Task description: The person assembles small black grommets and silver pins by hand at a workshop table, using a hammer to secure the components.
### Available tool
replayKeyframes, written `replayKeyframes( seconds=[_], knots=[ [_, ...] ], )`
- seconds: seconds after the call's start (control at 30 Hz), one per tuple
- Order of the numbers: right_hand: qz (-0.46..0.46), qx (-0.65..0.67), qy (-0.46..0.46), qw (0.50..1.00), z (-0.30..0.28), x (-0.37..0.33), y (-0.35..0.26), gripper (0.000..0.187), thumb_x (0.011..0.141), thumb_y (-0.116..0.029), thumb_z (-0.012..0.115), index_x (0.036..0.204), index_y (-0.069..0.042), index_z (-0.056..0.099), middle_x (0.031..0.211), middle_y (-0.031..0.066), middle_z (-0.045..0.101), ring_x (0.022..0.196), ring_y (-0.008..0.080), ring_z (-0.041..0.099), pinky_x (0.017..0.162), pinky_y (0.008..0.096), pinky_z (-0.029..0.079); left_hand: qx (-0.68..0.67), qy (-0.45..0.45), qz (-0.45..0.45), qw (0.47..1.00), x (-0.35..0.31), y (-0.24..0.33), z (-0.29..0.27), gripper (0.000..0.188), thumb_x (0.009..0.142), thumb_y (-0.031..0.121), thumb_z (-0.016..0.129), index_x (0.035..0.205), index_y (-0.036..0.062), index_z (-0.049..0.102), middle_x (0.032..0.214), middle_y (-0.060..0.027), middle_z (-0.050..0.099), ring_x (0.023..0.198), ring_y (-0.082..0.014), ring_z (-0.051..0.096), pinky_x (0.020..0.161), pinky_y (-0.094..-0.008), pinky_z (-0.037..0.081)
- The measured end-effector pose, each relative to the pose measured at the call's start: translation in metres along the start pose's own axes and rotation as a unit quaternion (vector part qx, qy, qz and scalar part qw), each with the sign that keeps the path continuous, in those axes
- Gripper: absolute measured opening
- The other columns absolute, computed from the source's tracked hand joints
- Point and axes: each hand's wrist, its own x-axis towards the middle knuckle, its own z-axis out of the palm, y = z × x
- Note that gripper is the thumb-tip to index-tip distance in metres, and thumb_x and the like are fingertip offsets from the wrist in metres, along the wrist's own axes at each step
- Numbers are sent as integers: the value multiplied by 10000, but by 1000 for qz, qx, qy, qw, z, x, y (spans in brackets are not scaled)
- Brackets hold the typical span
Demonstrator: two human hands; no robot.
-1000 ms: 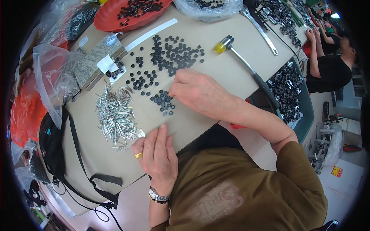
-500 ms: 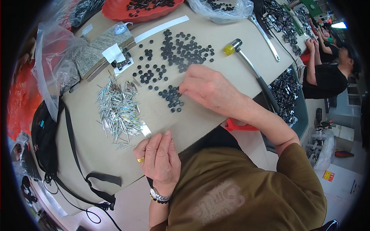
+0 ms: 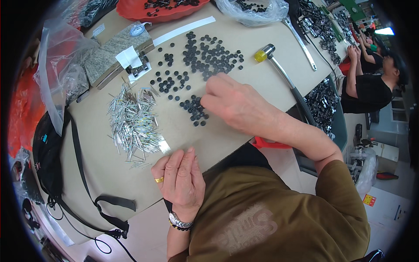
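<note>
My right hand point(image 3: 238, 104) hovers over the right side of a small cluster of black round caps point(image 3: 192, 107), its fingers curled in a pinch. What lies between those fingertips is hidden. More black caps point(image 3: 205, 59) are scattered farther back on the table. At the table's near edge, my left hand point(image 3: 180, 181) has its fingers pressed together, and anything in them cannot be made out. Just beyond it, a flat shiny strip point(image 3: 163, 145) sticks out from a pile of thin metal pins point(image 3: 133, 122).
A yellow-tipped mallet point(image 3: 279, 67) and a wrench point(image 3: 302, 43) lie to the right. Behind are a red bowl point(image 3: 161, 16) of black-headed parts, a clear bag point(image 3: 253, 17) and a stone block point(image 3: 115, 54). A black strap bag point(image 3: 50, 153) lies left. Another person point(image 3: 366, 83) works at right.
My right hand has shifted slightly left over the caps, its fingers still curled. My left hand has stayed in place.
</note>
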Motion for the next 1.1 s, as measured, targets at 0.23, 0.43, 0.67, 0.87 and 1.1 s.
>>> replayKeyframes(
  seconds=[0.23, 0.43, 0.67, 0.87, 1.1],
  knots=[
    [-242, -295, -66, 922, -2, 20, -11, 106, 701, -126, 660, 707, -30, 618, 743, 33, 458, 790, 170, 468, 460, 202, 369, -9, 12, 0, 1000, 1, 0, -2, 290, 765, -51, 787, 1039, 42, 784, 1025, -102, 726, 908, -296, 610, 826, -375, 497],
    [-331, -385, -104, 855, -5, 28, -15, 135, 675, -160, 650, 686, -51, 571, 742, 23, 434, 759, 159, 454, 422, 189, 331, -28, 38, -4, 999, -1, -1, 0, 292, 749, -51, 793, 1024, 45, 783, 1001, -98, 724, 901, -294, 606, 819, -372, 501],
    [-292, -299, -90, 904, -2, 26, -12, 126, 675, -170, 661, 698, -49, 638, 810, 42, 480, 811, 183, 488, 438, 208, 383, -58, 51, 36, 996, -3, -3, 2, 302, 713, -70, 806, 990, 48, 779, 965, -84, 716, 881, -283, 595, 784, -366, 492],
    [-169, -269, 1, 948, -8, 33, -46, 89, 721, -136, 669, 752, -60, 634, 945, 41, 498, 915, 167, 517, 462, 223, 463, -86, 61, 43, 994, -11, -3, -18, 292, 702, -82, 809, 962, 46, 775, 897, -62, 705, 843, -272, 576, 759, -356, 477],
    [-39, -36, -37, 998, 47, 33, -74, 179, 746, -40, 668, 888, -19, 560, 944, 87, 503, 910, 228, 601, 540, 309, 546, -33, 78, 13, 996, -21, -8, -39, 262, 723, -101, 799, 942, 41, 773, 831, -62, 685, 812, -276, 557, 747, -358, 460]
  ],
)
